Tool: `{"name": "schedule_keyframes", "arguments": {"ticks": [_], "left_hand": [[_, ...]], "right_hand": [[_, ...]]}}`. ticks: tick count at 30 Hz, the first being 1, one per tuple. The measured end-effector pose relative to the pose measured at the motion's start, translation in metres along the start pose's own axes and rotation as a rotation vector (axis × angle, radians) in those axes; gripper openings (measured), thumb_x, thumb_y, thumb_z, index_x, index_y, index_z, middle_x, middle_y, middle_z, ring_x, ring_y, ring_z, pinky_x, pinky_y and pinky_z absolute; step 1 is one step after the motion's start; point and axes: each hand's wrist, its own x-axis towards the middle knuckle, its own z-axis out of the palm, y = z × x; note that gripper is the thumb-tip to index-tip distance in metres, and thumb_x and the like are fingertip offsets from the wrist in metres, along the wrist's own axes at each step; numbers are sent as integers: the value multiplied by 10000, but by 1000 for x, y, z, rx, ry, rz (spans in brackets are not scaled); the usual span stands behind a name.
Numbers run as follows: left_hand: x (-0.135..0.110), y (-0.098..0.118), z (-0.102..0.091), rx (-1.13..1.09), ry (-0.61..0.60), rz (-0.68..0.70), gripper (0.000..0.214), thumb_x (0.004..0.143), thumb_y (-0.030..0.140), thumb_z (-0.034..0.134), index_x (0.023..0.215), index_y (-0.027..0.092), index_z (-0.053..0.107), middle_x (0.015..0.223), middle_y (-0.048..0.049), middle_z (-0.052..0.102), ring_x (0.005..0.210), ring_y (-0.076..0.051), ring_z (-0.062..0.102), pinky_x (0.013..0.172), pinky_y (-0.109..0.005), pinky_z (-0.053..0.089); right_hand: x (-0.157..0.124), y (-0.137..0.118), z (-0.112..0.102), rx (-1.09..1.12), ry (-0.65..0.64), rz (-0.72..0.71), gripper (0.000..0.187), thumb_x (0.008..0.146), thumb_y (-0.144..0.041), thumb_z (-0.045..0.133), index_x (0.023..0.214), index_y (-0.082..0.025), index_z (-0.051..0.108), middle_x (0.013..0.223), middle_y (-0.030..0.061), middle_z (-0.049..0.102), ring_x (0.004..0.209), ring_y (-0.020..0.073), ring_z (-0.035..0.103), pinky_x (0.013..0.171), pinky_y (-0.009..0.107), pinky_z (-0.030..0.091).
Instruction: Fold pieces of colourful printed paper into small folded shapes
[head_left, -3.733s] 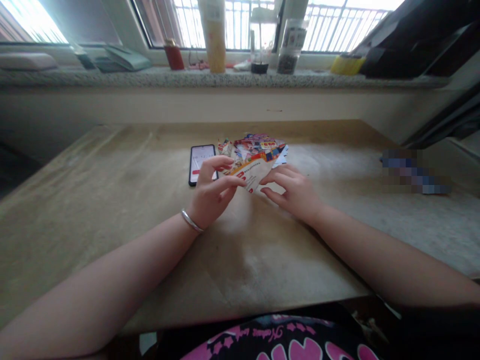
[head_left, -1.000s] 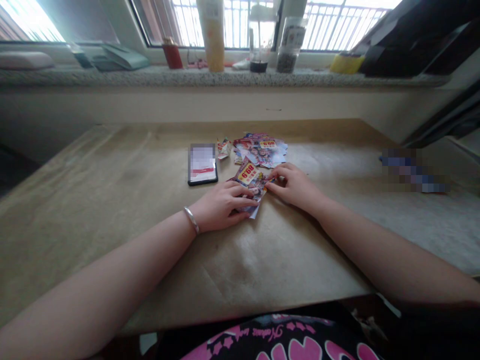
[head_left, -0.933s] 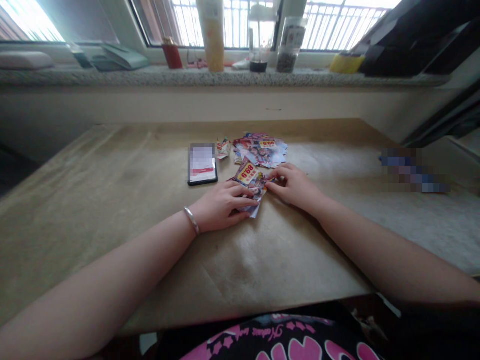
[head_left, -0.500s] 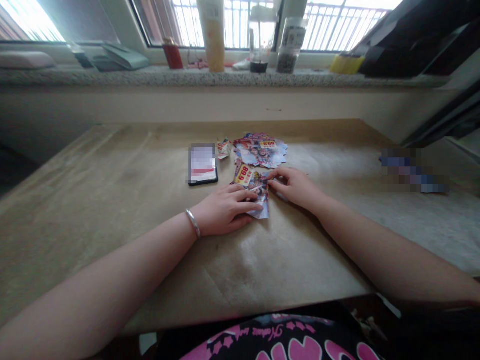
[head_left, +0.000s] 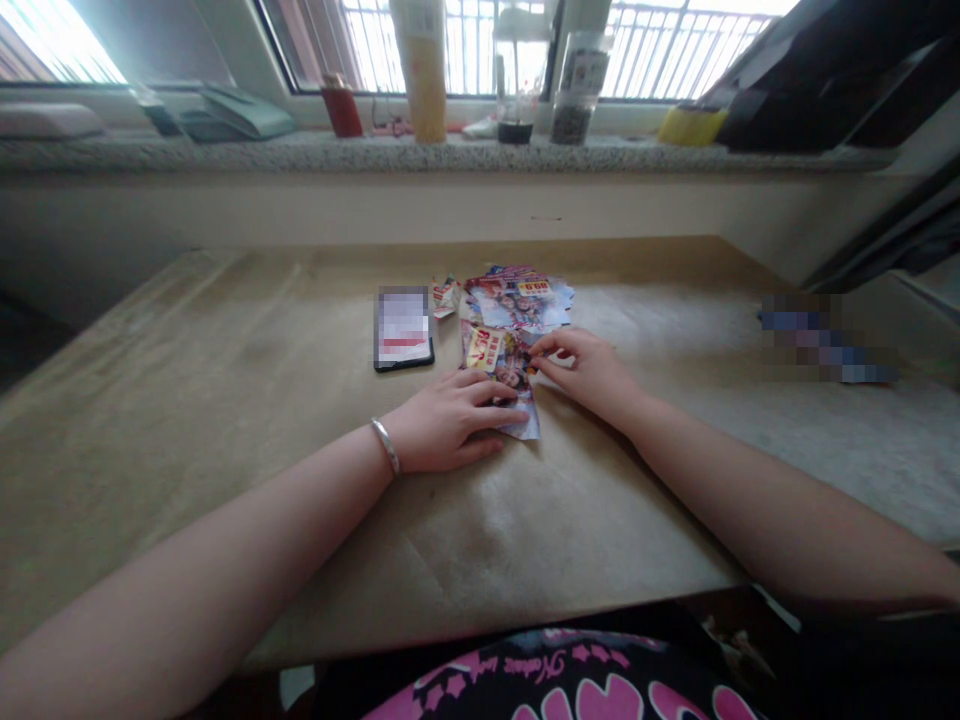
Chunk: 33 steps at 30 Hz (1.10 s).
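A colourful printed paper sheet (head_left: pixel 501 372), folded, lies on the tan table (head_left: pixel 225 380) in front of me. My left hand (head_left: pixel 450 425), with a silver bracelet on the wrist, lies flat on the sheet's left part, fingers stretched out. My right hand (head_left: pixel 585 368) pinches the sheet's right edge with its fingertips. Just behind the sheet sits a pile of similar printed papers (head_left: pixel 519 297), and a small torn scrap (head_left: pixel 445 297) lies left of the pile.
A phone (head_left: pixel 403 328) lies face up left of the papers. A blurred blue object (head_left: pixel 825 338) rests at the right. The stone window sill (head_left: pixel 225 152) holds a red cup (head_left: pixel 341 104), a yellow bottle (head_left: pixel 422 65), jars and a yellow item (head_left: pixel 688 125).
The sheet was lifted between both hands; it has come down onto the table, and in the last second it has turned to lie more lengthwise under my flattened left hand.
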Motion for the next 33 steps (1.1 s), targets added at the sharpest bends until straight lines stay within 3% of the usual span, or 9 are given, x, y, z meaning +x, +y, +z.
{"name": "schedule_keyframes", "arguments": {"ticks": [4,9,12,33], "left_hand": [[0,0,1,-16,14,3,404,904,361,474,1295,268,520,1317,-78,525,1204,-268,453,1023,-461,392],[0,-2,4,-26,26,27,395,903,349,480,1284,259,534,1329,-86,512,1295,-270,378,1090,-475,338],[-1,-1,5,-29,27,16,410,896,363,494,1289,251,527,1371,-96,478,1313,-277,370,1094,-488,333],[0,3,5,-20,6,-32,430,880,376,514,1291,249,514,1410,-98,453,1283,-298,412,1064,-521,346]], "right_hand": [[0,1,1,20,-23,30,85,795,-269,600,806,-206,655,845,37,671,744,170,592,691,319,498],[1,9,-6,46,-185,-148,66,765,-206,586,830,-202,595,857,28,643,764,156,579,676,280,477],[2,14,-9,-19,-219,-217,54,762,-184,570,811,-195,592,821,30,642,752,158,567,699,288,454],[4,13,-3,23,-183,-189,76,771,-210,577,826,-194,627,853,41,644,818,172,574,753,309,453]]}}
